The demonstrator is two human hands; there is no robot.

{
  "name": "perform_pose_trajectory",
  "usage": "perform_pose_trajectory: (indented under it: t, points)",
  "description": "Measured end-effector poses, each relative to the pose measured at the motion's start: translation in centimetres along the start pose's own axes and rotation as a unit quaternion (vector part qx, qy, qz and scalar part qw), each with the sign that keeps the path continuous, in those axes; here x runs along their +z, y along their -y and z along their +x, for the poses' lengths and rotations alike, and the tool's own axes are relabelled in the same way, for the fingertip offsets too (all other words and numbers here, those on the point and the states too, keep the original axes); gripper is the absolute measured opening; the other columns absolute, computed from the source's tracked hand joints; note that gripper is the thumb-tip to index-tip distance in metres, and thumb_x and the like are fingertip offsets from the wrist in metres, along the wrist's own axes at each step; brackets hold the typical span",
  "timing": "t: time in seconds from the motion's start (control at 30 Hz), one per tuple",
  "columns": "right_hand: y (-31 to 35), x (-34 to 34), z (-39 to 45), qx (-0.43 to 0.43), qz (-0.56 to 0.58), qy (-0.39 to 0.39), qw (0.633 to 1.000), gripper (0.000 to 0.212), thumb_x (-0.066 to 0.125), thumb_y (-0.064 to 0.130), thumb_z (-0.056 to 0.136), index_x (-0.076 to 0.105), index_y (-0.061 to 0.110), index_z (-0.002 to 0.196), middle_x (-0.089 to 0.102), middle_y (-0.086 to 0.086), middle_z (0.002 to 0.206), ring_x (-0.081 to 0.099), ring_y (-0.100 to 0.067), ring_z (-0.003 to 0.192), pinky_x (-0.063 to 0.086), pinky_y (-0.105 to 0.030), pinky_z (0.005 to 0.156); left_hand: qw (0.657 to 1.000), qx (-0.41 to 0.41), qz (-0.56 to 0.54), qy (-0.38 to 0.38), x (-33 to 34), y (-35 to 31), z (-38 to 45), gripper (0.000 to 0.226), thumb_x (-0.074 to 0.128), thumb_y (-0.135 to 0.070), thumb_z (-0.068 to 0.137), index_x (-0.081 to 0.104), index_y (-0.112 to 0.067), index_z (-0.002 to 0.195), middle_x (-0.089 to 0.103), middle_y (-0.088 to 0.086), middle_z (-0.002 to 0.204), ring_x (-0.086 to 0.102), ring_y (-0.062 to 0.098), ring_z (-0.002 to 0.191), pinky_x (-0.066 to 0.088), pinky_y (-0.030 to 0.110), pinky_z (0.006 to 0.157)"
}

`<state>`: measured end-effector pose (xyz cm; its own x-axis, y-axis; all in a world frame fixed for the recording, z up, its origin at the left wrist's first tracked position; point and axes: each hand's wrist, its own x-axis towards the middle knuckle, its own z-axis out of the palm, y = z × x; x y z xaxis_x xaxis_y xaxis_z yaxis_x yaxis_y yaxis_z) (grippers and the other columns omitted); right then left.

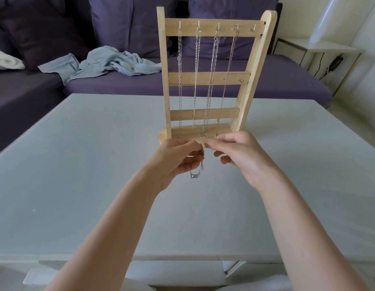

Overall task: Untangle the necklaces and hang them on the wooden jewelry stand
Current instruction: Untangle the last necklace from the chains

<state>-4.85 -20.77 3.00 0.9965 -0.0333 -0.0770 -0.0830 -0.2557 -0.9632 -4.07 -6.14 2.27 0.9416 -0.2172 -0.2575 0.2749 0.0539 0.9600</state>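
The wooden jewelry stand [209, 77] is upright on the grey table [77, 164], with hooks along its top bar. Several silver necklaces [196, 80] hang from those hooks down to the base. The rightmost top hook [254, 28] is bare. Just in front of the base, my left hand [178, 162] and my right hand [239, 156] meet fingertip to fingertip, both pinching a thin silver necklace [198, 169]. Its chain dangles between my hands and a small pendant hangs below my left fingers.
A purple sofa [140, 85] with cushions runs behind the table, with a crumpled light blue cloth [102, 64] on its seat. A white side table [320, 49] with a dark cable stands at the right. A white towel [6, 61] lies at far left.
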Motion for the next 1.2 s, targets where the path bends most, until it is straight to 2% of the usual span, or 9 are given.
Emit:
perform_pose_trajectory:
  t: [0.2,0.33,0.43,0.5,0.6,0.7,0.83,0.97,1.2]
  points:
    - [0.2,0.3,-0.1,-0.02,-0.067,0.014,0.997,0.005,0.072,0.017,0.078,0.072,0.014,0.074,0.058,0.011,0.058,0.047,0.005,0.047,0.037,-0.007,0.049,1.0,0.007,0.008,-0.02,-0.1,0.0,0.1,0.01,0.056,-0.01,0.089,0.063,-0.003,0.087,0.064,0.007,0.078,0.063,0.012,0.061,0.055,0.019,0.062]
    - [0.2,0.4,0.0,-0.019,-0.082,0.026,0.996,0.01,0.073,0.015,0.077,0.068,0.018,0.069,0.054,0.014,0.053,0.045,0.009,0.039,0.033,-0.001,0.045,0.999,0.001,0.046,-0.021,-0.3,0.1,0.1,0.013,0.057,-0.01,0.088,0.066,-0.001,0.09,0.066,0.007,0.077,0.063,0.012,0.061,0.057,0.021,0.066]
    - [0.2,0.4,0.0,0.003,-0.062,0.037,0.997,0.006,0.07,0.014,0.078,0.067,0.014,0.073,0.057,0.01,0.059,0.049,0.005,0.05,0.039,-0.007,0.052,0.999,-0.004,0.045,-0.018,-0.2,-0.1,0.1,0.016,0.054,-0.009,0.088,0.067,0.0,0.084,0.066,0.006,0.072,0.064,0.013,0.062,0.057,0.022,0.067]
    - [0.2,0.4,0.0,0.025,-0.019,0.055,0.998,0.003,0.067,0.011,0.078,0.068,0.009,0.075,0.06,0.004,0.067,0.052,-0.006,0.064,0.041,-0.018,0.058,1.0,-0.007,0.011,-0.001,-0.1,-0.2,0.1,0.019,0.052,-0.007,0.089,0.066,-0.001,0.079,0.065,0.006,0.07,0.064,0.013,0.063,0.056,0.021,0.065]
    - [0.1,0.5,0.0,0.033,-0.019,0.061,0.997,0.006,0.063,0.01,0.077,0.065,0.007,0.073,0.058,-0.001,0.069,0.051,-0.012,0.067,0.04,-0.023,0.061,0.999,-0.002,0.037,0.014,0.2,0.0,0.1,0.021,0.049,-0.008,0.091,0.065,0.003,0.085,0.065,0.005,0.072,0.064,0.011,0.065,0.056,0.021,0.067]
    - [0.2,0.6,-0.1,0.029,-0.029,0.037,0.998,0.009,0.062,0.013,0.077,0.061,0.009,0.068,0.055,0.0,0.065,0.05,-0.012,0.066,0.039,-0.024,0.061,0.996,0.017,0.082,-0.023,0.5,0.3,0.1,0.016,0.049,-0.008,0.091,0.061,0.004,0.089,0.063,0.005,0.073,0.062,0.008,0.061,0.056,0.019,0.064]
    - [0.5,0.1,0.0,0.03,0.043,0.021,0.998,0.016,0.059,0.006,0.079,0.057,0.009,0.063,0.054,-0.003,0.063,0.049,-0.012,0.06,0.037,-0.021,0.053,0.998,0.025,0.018,-0.062,-0.4,0.1,0.2,0.011,0.046,-0.006,0.09,0.053,-0.003,0.082,0.059,0.004,0.071,0.056,0.009,0.055,0.051,0.018,0.056]
    - [0.7,0.4,0.0,0.057,0.162,0.034,0.985,0.015,0.055,0.0,0.082,0.056,0.007,0.069,0.061,-0.004,0.064,0.051,-0.009,0.052,0.036,-0.018,0.047,0.998,0.021,-0.024,-0.046,-0.9,-0.2,0.2,0.01,0.047,-0.006,0.09,0.053,-0.003,0.082,0.054,0.005,0.07,0.052,0.009,0.051,0.049,0.018,0.053]
    - [0.8,0.3,0.2,0.042,0.23,0.021,0.972,0.017,0.057,0.004,0.086,0.057,0.014,0.072,0.061,0.003,0.059,0.053,-0.009,0.056,0.04,-0.019,0.056,0.999,0.029,-0.021,-0.025,-0.3,0.0,0.3,0.006,0.053,-0.009,0.089,0.057,-0.005,0.086,0.058,0.001,0.07,0.052,0.01,0.057,0.048,0.017,0.054]
